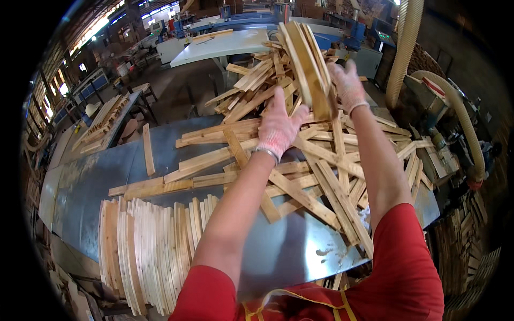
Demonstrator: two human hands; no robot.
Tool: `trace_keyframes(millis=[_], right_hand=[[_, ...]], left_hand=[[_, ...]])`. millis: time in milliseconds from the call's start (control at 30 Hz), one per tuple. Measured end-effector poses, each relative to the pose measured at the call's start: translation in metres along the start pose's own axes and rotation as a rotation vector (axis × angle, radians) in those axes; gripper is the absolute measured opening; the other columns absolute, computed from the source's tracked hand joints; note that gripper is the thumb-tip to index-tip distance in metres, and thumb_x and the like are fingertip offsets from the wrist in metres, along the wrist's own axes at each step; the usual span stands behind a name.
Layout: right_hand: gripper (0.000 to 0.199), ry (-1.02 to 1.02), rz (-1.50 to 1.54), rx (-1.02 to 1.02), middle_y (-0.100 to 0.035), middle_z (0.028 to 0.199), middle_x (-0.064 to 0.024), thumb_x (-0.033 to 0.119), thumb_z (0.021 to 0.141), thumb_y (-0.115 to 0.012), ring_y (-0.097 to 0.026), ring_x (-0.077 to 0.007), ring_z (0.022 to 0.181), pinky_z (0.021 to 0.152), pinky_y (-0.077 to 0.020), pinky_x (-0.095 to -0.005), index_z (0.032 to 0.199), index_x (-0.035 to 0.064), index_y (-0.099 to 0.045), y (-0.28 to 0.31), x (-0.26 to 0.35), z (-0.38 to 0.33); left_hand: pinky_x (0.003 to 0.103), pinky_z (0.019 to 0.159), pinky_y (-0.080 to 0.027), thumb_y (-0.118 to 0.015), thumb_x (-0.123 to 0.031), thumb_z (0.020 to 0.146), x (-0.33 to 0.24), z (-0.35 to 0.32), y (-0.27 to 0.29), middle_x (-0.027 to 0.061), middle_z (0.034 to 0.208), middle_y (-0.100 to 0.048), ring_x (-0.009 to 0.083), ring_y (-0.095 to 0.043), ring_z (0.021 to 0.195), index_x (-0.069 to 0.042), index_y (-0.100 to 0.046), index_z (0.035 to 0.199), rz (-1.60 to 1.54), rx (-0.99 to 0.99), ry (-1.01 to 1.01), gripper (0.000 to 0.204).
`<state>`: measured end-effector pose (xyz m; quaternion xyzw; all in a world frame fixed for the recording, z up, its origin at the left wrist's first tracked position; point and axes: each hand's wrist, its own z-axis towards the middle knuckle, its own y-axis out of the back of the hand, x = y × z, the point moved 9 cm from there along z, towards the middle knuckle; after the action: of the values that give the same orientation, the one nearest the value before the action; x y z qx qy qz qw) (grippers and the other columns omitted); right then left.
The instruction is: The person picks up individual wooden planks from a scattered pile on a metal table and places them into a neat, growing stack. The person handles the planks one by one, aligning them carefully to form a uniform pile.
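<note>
Over the metal counter [270, 262], one bundle [308, 67] of wooden strips stands steeply tilted above the far part of the loose heap [329, 156]. Left hand [279, 124] is gloved, fingers apart, just beside the bundle's lower end; can't tell if it touches. Right hand [349, 88], also gloved, is against the bundle's right side; blur and overlap hide whether its fingers are clamped on it. Main risk: bundle fans out or slips, since nothing visible ties the strips and the left fingers aren't closed round them. Second: heap pieces cross at all angles, so a knock from the bundle could start a slide. Third: a strip edge could pinch or splinter a finger, glove looks thin. Minor: left forearm passes close to the upright row [160, 241] of strips, so an elbow bump could topple some. Counts: two hands, one bundle (roughly four or five strips showing, blurred), one lone strip [148, 150] standing off left of the heap, one row with well over a dozen strips, heap dozens, too overlapped for an exact number.
</note>
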<state>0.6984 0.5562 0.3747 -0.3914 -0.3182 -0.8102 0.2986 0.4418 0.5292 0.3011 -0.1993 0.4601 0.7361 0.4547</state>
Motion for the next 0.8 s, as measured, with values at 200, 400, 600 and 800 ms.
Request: trace_keyframes(millis=[200,400,600,800], right_hand=[[0.059,0.241,-0.110,0.568,-0.062,0.149,-0.0202,0.023,0.098,-0.069,-0.060,-0.0264,0.137,0.113,-0.0473,-0.0389,0.149,-0.0023,-0.057,-0.067,-0.088,-0.141],[0.064,-0.713,0.383,1.101,-0.067,0.112,-0.0014,0.031,0.098,-0.072,-0.061,-0.0136,0.103,0.099,-0.0499,-0.0285,0.152,0.0023,-0.055,-0.118,-0.167,-0.466],[0.092,-1.166,0.357,1.334,-0.060,0.095,-0.0050,0.018,0.101,-0.068,-0.057,-0.0148,0.072,0.066,-0.0519,-0.0301,0.171,0.0094,-0.009,-0.167,-0.108,-0.628],[0.112,-0.913,-0.056,1.332,-0.058,0.081,-0.0057,0.039,0.097,-0.076,-0.054,-0.0155,0.058,0.051,-0.0485,-0.0344,0.168,0.0001,0.002,-0.254,-0.062,-0.674]], left_hand=[[0.048,0.122,-0.039,-0.064,-0.036,0.099,0.094,-0.158,-0.031,0.0272,0.153,-0.054,0.0454,-0.050,0.144,-0.001,-0.042,0.160,0.038,0.317,0.121,0.074],[0.052,0.116,-0.043,-0.073,-0.041,0.091,0.171,-0.421,0.059,0.0213,0.150,-0.056,0.0403,-0.054,0.138,-0.006,-0.058,0.147,0.350,0.570,0.340,0.068],[0.049,0.111,-0.047,-0.079,-0.029,0.083,0.171,-0.504,0.202,0.0154,0.139,-0.061,0.0371,-0.056,0.134,-0.008,-0.060,0.138,0.580,0.254,0.374,0.062],[0.054,0.118,-0.037,-0.074,-0.038,0.086,0.217,-0.580,0.338,0.0181,0.150,-0.054,0.0413,-0.045,0.143,-0.008,-0.056,0.147,0.870,0.127,0.592,0.070]])
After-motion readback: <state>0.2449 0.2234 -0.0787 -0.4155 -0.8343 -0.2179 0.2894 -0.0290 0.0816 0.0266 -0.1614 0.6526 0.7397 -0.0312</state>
